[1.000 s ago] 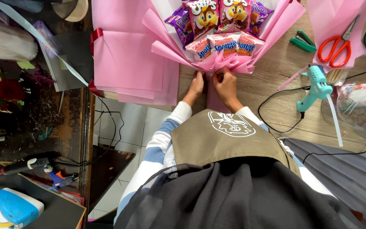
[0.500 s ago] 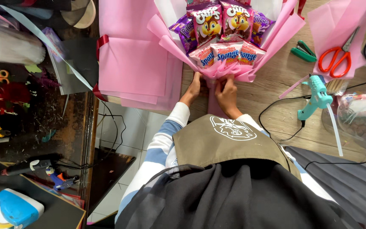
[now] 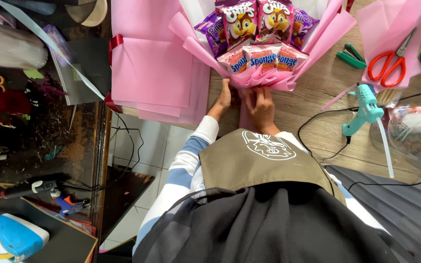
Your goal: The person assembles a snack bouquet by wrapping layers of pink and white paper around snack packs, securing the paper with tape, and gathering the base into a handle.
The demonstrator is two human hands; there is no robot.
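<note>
A bouquet of snack packets [image 3: 261,36] wrapped in pink paper [image 3: 317,44] lies on the wooden table [image 3: 317,122], its gathered stem end toward me. My left hand [image 3: 222,100] grips the left side of the bouquet's base. My right hand [image 3: 260,104] presses on the pink paper at the stem, right beside the left hand. The packets are purple, red and pink, fanned out above the hands.
A stack of pink paper sheets [image 3: 152,68] lies left of the bouquet. To the right are a teal glue gun [image 3: 364,109] with its black cord, a green stapler [image 3: 351,55] and orange-handled scissors [image 3: 391,63]. A cluttered dark shelf with tools stands at far left.
The view has shifted slightly, so the bouquet sits lower in frame. Both hands stay at the bouquet's base with small finger adjustments.
</note>
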